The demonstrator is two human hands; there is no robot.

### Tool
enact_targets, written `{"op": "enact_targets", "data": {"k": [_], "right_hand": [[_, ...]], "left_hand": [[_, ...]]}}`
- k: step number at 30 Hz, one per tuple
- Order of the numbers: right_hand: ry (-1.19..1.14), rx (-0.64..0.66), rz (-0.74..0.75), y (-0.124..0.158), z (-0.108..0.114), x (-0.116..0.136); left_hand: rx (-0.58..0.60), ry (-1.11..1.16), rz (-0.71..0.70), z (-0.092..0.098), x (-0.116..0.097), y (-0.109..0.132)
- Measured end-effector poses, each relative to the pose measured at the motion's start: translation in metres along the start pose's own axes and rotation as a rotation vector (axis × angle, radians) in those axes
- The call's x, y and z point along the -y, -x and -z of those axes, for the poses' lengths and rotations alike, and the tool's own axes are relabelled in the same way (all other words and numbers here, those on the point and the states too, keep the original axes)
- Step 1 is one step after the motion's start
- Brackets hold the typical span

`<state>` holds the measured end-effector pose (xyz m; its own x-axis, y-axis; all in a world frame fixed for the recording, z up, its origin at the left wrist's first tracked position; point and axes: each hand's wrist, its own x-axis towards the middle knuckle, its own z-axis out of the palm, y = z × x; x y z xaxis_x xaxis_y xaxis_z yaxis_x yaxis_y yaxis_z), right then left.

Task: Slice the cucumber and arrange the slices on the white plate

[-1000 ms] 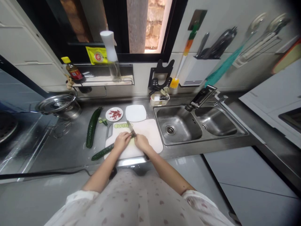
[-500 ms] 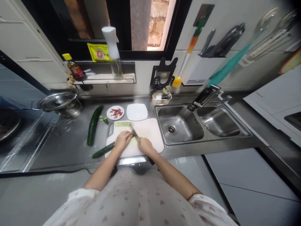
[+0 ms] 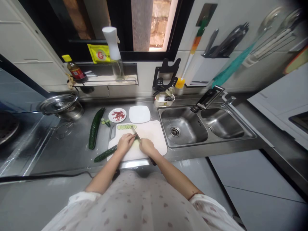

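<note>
On a white cutting board (image 3: 154, 138) lies a dark green cucumber (image 3: 106, 154), its left end sticking out past the board. My left hand (image 3: 125, 143) is closed over its right part, fingers bent near the cut end. My right hand (image 3: 146, 146) grips a knife (image 3: 136, 132), whose blade points up and to the left right beside my left fingertips. A row of thin cucumber slices (image 3: 126, 127) lies along the board's top edge, close to the blade tip. Pale green pieces lie under the blade, partly hidden by my hands.
A whole cucumber (image 3: 95, 128) and cut cucumber ends (image 3: 106, 122) lie left of the board. Behind it stand a plate of red bits (image 3: 117, 121) and a white square plate (image 3: 139, 114). A double sink (image 3: 183, 142) is at right, a lidded pot (image 3: 72, 112) at left.
The view has shifted slightly. My hands stay at the same place on the board, with the knife blade beside my left fingers in both frames.
</note>
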<state>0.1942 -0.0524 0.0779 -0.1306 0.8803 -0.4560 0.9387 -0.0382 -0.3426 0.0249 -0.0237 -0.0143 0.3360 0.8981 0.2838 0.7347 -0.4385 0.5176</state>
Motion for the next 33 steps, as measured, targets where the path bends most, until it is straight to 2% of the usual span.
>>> {"op": "enact_targets", "data": {"k": [8, 20, 33], "right_hand": [[-0.027, -0.006, 0.014, -0.016, 0.000, 0.007], [0.029, 0.029, -0.016, 0.005, -0.005, -0.004], [-0.019, -0.003, 0.003, -0.021, -0.003, 0.009]], "left_hand": [[-0.003, -0.012, -0.005, -0.003, 0.003, 0.001], [-0.003, -0.015, -0.001, 0.000, 0.000, 0.000], [0.018, -0.019, 0.016, -0.001, 0.001, 0.000]]}}
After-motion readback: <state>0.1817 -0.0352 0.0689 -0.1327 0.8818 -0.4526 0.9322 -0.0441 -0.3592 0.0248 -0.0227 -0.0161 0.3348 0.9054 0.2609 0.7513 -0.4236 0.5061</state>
